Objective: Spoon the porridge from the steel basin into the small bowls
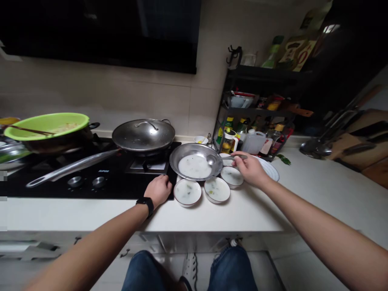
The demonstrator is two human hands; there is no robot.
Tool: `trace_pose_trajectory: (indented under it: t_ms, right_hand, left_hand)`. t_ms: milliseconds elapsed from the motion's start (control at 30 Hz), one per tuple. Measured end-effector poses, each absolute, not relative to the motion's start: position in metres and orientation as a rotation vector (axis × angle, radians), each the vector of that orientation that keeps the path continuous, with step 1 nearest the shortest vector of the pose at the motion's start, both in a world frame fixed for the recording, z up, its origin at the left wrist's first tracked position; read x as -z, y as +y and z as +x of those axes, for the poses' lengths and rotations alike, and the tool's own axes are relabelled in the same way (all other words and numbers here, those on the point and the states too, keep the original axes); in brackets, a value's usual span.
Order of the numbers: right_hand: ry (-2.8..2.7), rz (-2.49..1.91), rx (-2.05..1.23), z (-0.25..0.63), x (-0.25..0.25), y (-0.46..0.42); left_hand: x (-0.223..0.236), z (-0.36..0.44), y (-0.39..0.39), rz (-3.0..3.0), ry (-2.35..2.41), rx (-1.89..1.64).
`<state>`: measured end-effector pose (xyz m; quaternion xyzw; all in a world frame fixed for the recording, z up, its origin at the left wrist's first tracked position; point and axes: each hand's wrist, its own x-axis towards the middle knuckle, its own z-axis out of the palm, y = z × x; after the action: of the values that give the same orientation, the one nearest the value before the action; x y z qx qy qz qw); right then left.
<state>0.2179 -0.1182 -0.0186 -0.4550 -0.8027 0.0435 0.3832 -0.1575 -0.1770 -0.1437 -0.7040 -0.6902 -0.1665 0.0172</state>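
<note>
My right hand is closed round the handle of a metal ladle, whose bowl rests at the right inner side of a wide metal basin. Cloudy whitish soup lies in the basin. In front of it stand two white bowls of the same soup, a left bowl and a middle bowl; a third bowl sits by my right hand. Another bowl is partly hidden behind the ladle handle. My left hand, fingers curled, rests at the hob's right edge; nothing shows in it.
A lidded wok stands on the black hob, its long handle pointing front left. A green basin with chopsticks is farther left. A rack of bottles and a ribbed white plate are at the right.
</note>
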Motion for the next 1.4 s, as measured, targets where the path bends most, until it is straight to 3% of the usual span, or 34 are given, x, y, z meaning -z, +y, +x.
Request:
trace_pose_trajectory:
  t_ms: [167, 433, 600, 833, 1100, 1400]
  right_hand:
    - [-1.994, -1.248, -0.328, 0.190, 0.043, -0.101]
    - [-1.117, -1.449, -1.028, 0.180, 0.050, -0.099]
    - [-0.893, -1.344, -1.210, 0.170, 0.043, -0.107]
    - [-0.897, -1.282, -1.141, 0.192, 0.012, -0.106]
    - [-0.821, -1.337, -0.902, 0.274, -0.027, -0.119]
    - [-0.977, -1.558, -0.537, 0.355, -0.007, -0.132]
  left_hand:
    - [0.144, -0.157, -0.177, -2.194, -2.158, 0.547]
    - [0.142, -0.156, -0.178, -2.203, -2.185, 0.560]
    - [0.142, -0.156, -0.178, -2.205, -2.186, 0.569]
    - [0.143, -0.158, -0.177, -2.206, -2.171, 0.535]
    - [0.144, -0.159, -0.177, -2.201, -2.159, 0.516]
    - [0.142, -0.159, -0.178, -2.199, -2.153, 0.481]
